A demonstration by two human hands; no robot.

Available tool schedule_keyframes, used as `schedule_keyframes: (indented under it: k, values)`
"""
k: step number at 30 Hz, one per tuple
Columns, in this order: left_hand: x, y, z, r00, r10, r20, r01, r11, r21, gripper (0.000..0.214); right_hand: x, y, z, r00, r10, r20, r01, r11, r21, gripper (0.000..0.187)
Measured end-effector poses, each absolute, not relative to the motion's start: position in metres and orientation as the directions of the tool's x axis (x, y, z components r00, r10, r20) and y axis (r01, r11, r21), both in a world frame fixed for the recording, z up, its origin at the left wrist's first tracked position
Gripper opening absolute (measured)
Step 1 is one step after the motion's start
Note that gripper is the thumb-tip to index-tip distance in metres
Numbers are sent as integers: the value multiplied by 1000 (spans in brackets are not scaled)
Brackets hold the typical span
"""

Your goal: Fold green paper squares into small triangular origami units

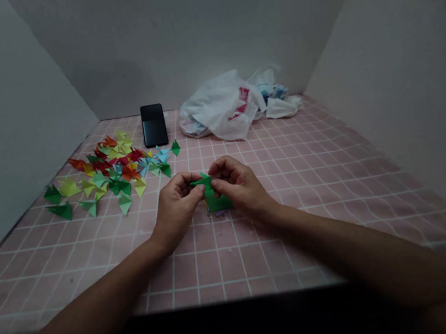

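A desk (312, 232) covered in a pink grid pattern spreads under and around both hands, walled in by pale panels. Beyond the right hand (239, 185), at the far edge, lies a crumpled white plastic bag (218, 109). Off to the left of the left hand (176, 208) and a little farther out, a scatter of folded paper triangles (114, 169) in green, yellow, red, orange and blue covers the desk. A black phone (153, 125) lies flat beyond that scatter, well apart from the hands. Between the hands, a small stack of green paper (219, 202) rests on the desk. Just above it both hands are closed, fingertips pinching a small green folded piece (202, 181) from either side.
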State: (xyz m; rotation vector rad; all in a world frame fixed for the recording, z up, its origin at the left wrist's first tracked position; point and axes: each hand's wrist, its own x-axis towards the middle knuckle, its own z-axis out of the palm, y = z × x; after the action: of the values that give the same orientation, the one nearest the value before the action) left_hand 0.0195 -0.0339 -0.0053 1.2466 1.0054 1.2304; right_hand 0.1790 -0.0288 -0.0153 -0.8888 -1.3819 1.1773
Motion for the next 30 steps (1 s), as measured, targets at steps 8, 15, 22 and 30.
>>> schedule_keyframes:
  k: [8,15,22,30]
  values:
    - [18,-32,-1,158,987,8,-142,14,990,21,184,-28,-17,-218,876,430,134,464,-876,14]
    - [16,-31,-2,165,985,40,-158,-14,987,20,187,-27,-17,-208,852,481,226,520,-824,8]
    - [15,-31,0,196,979,62,-105,-42,994,20,188,-26,-13,-214,789,576,331,613,-717,8]
    - [16,-32,-1,176,984,18,-153,9,988,23,188,-27,-16,-214,670,711,322,735,-597,16]
